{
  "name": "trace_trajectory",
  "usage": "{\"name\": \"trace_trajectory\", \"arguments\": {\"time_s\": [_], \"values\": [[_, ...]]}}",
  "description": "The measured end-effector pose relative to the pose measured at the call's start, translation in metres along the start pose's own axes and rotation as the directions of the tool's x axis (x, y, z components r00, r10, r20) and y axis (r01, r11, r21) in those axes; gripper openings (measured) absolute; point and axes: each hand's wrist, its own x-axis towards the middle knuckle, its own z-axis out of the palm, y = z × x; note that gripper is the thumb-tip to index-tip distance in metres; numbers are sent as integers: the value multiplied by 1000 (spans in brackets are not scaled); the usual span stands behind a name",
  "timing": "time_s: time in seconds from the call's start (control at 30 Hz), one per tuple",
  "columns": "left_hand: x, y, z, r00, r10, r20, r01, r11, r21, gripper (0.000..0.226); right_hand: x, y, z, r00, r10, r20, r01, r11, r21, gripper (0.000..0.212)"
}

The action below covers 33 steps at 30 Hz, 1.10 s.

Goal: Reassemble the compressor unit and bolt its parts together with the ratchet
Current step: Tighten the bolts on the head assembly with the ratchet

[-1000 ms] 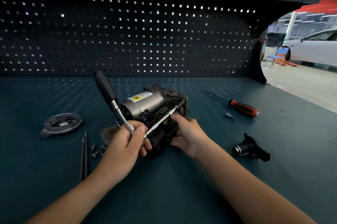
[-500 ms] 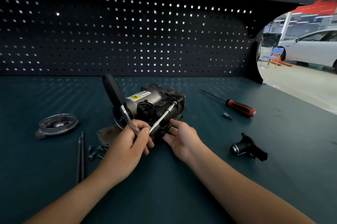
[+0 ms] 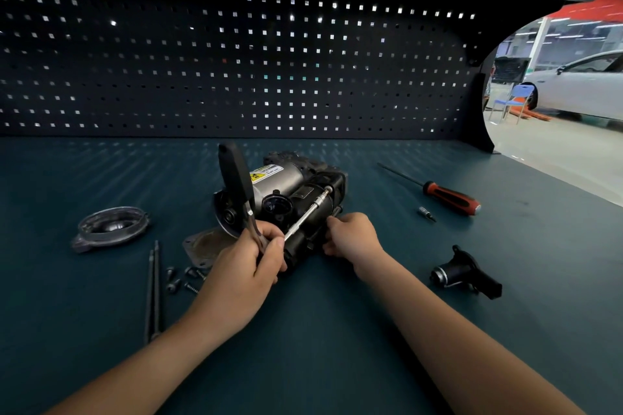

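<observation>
The compressor unit (image 3: 290, 188), a silver cylinder with a yellow warning label joined to a black housing, lies on the bench at the middle. My left hand (image 3: 246, 266) grips the head of the ratchet (image 3: 236, 181), whose black handle stands up and to the left. The ratchet's silver extension bar (image 3: 308, 212) runs up and right to the top of the black housing. My right hand (image 3: 352, 235) holds the near right side of the black housing, fingers curled against it.
A round metal cover (image 3: 109, 227) lies at the left. Two long bolts (image 3: 152, 289), several small screws (image 3: 178, 279) and a flat gasket plate (image 3: 204, 244) lie near my left hand. At the right lie a red-handled screwdriver (image 3: 450, 198), a small bit (image 3: 425, 213) and a black fitting (image 3: 465, 274).
The ratchet handle has swung from leaning left to more upright. The compressor unit has shifted a little to the right and my right hand has slid along its near side.
</observation>
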Motion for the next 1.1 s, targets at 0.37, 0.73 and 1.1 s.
{"name": "trace_trajectory", "arguments": {"time_s": [0.37,0.73,1.1], "values": [[0,7,-4,1000,16,-16,-15,997,76,11,-1,-26,-6,971,-233,52,235,972,-32,45],[-2,20,-6,992,107,66,-123,939,320,7,9,-27,-5,953,-294,73,301,946,-120,51],[-3,8,2,1000,-23,12,23,999,28,4,8,-24,-5,953,-289,94,295,954,-55,49]]}}
